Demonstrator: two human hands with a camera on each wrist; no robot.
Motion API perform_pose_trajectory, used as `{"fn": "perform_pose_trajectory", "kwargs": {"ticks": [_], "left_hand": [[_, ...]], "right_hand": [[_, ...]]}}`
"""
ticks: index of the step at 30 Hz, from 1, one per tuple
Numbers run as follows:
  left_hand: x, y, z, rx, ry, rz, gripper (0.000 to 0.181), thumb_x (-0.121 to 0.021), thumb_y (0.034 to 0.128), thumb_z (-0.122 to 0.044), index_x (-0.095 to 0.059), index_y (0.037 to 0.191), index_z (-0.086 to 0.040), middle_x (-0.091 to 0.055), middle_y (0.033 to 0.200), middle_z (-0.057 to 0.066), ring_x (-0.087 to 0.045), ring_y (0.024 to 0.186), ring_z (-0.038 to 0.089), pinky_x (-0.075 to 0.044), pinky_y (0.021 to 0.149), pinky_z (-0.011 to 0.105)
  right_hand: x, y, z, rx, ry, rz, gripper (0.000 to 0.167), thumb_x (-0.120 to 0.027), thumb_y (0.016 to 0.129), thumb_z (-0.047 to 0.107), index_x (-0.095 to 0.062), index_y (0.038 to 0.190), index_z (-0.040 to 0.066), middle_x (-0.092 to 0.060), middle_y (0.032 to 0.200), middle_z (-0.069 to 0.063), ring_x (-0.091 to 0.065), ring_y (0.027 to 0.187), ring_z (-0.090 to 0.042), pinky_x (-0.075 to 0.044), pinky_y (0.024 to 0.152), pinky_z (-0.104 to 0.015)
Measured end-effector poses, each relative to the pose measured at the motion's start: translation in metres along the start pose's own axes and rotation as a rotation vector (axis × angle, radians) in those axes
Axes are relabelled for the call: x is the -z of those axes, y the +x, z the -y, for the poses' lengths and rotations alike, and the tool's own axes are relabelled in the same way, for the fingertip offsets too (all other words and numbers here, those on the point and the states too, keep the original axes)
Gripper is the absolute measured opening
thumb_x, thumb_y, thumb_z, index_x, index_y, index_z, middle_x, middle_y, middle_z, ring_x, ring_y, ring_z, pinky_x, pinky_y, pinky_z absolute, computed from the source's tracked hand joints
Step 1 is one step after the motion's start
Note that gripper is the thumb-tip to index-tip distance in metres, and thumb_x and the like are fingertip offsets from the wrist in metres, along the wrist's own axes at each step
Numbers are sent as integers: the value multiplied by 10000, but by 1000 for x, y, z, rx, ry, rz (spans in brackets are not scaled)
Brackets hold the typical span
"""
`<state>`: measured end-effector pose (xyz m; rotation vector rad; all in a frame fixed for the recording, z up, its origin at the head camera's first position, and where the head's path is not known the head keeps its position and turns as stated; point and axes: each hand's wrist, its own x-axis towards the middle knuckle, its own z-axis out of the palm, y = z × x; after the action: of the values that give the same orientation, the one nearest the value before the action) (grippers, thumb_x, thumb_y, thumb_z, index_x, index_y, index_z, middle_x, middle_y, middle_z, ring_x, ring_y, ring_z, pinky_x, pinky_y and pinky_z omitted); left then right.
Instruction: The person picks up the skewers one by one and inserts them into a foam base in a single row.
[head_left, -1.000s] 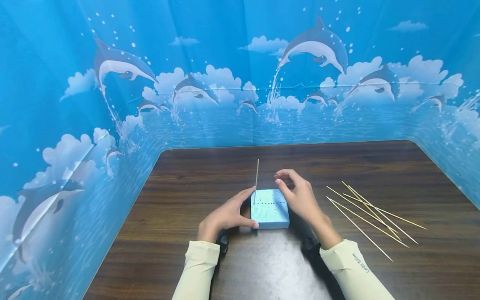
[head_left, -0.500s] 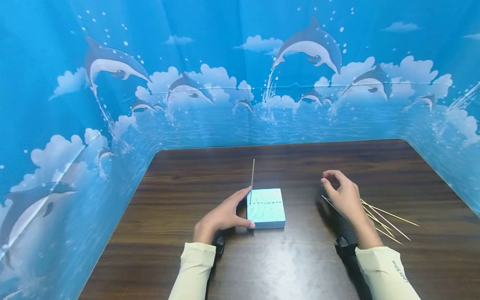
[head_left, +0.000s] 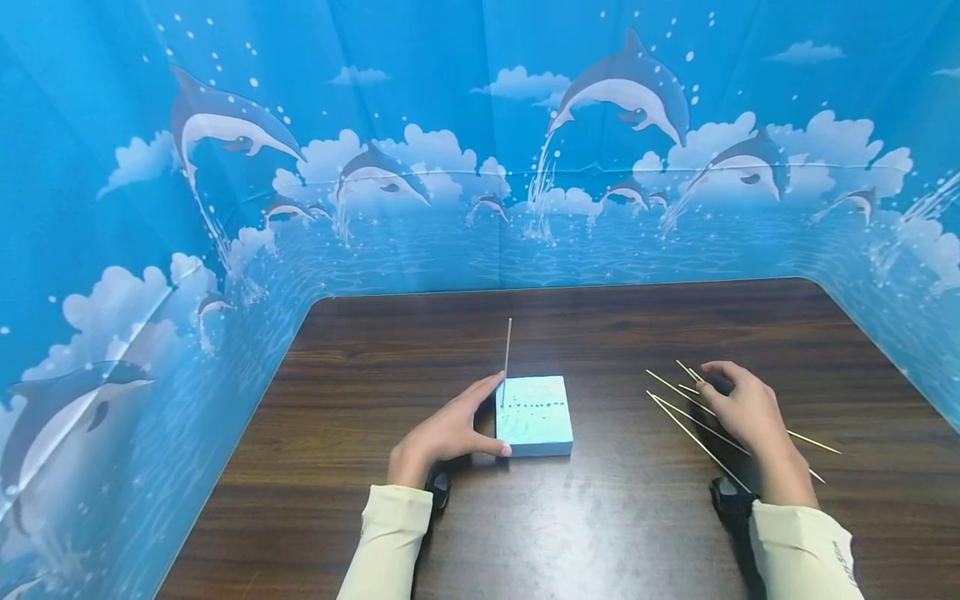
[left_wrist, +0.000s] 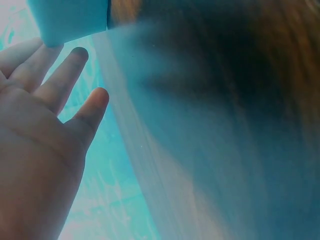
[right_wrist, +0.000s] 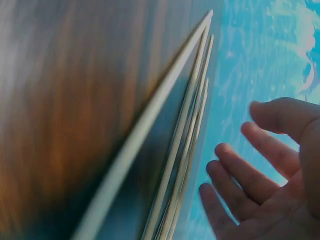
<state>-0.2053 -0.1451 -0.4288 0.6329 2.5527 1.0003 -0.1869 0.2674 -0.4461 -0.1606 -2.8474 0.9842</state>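
A light-blue foam block (head_left: 536, 427) with a row of small dark holes lies on the table. One thin wooden skewer (head_left: 507, 354) stands upright in it near the left end of the row. My left hand (head_left: 446, 433) holds the block's left side, thumb at the front corner and index finger at the back. In the left wrist view, fingertips meet the block (left_wrist: 72, 20). To the right, my right hand (head_left: 753, 417) hovers over several loose skewers (head_left: 690, 432), thumb and fingers apart. The right wrist view shows nothing between its fingers, beside the skewers (right_wrist: 146, 120).
The dark wood-grain table (head_left: 375, 333) is bordered by a blue curtain (head_left: 435, 250) printed with dolphins. Loose skewers cross each other on the right, partly covered by the right hand. A black strap device (head_left: 440, 486) sits under the left wrist.
My right hand has moved away from the block, rightward, and come over the loose skewers. My left hand stays on the block, and the upright skewer is still in place.
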Motion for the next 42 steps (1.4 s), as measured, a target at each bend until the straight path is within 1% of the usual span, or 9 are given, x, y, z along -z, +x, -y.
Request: {"fn": "perform_pose_trajectory", "kwargs": {"ticks": [4,8,11,14,18,22,26,35,42], "left_hand": [[0,0,0,-10,2,1,1075,-871,737,-375,-231,1588,-229,-226,1641,41,-218,1499,272,-265,1169,546],[1,0,-1,-12,5,3,1072,-871,737,-368,-233,1587,-226,-227,1641,37,-217,1499,270,-260,1173,540],[1,0,-1,-11,5,4,1072,-871,738,-371,-233,1587,-224,-224,1642,40,-215,1500,277,-258,1172,546],[2,0,-2,-10,5,3,1075,-871,737,-372,-233,1588,-215,-223,1642,41,-214,1500,280,-258,1171,548],[2,0,-1,-1,2,3,1077,-872,734,-376,-233,1588,-225,-221,1643,38,-214,1500,279,-258,1170,552],[2,-1,-1,14,3,1,1076,-871,733,-387,-231,1587,-252,-219,1643,37,-215,1500,281,-261,1165,560],[2,-1,-1,22,0,-1,1077,-872,733,-388,-228,1587,-258,-217,1643,46,-221,1497,287,-267,1161,563],[2,0,-1,26,-2,3,1075,-873,736,-381,-227,1587,-263,-219,1643,38,-223,1497,280,-267,1163,559],[1,1,0,24,3,12,1071,-871,738,-388,-226,1585,-274,-219,1643,31,-226,1497,275,-272,1162,558]], "right_hand": [[6,-2,-11,-38,-34,31,416,-578,974,210,-546,1303,-43,-482,1338,-371,-409,1205,-589,-333,911,-725],[10,-4,-20,-74,-47,53,414,-596,953,229,-571,1269,-38,-478,1316,-385,-346,1181,-635,-262,857,-739],[12,-5,-24,-106,-45,70,419,-609,944,230,-574,1264,-38,-448,1331,-398,-299,1171,-660,-248,828,-727],[11,-6,-26,-125,-39,72,412,-620,938,209,-575,1262,-41,-422,1345,-404,-286,1167,-665,-242,828,-724],[10,-7,-28,-128,-39,50,362,-632,929,168,-596,1221,-43,-414,1350,-397,-297,1160,-654,-236,829,-724],[8,-8,-29,-118,-40,26,271,-637,924,146,-637,1117,-44,-414,1355,-383,-301,1162,-643,-231,833,-723],[7,-7,-30,-115,-45,22,213,-632,926,140,-664,1036,-40,-390,1389,-378,-274,1194,-652,-216,856,-737],[7,-8,-31,-122,-49,25,158,-636,929,129,-691,901,-16,-402,1401,-330,-270,1209,-641,-215,864,-729],[8,-9,-33,-135,-28,29,159,-632,933,104,-697,874,-28,-411,1380,-310,-267,1209,-631,-203,863,-726]]}}
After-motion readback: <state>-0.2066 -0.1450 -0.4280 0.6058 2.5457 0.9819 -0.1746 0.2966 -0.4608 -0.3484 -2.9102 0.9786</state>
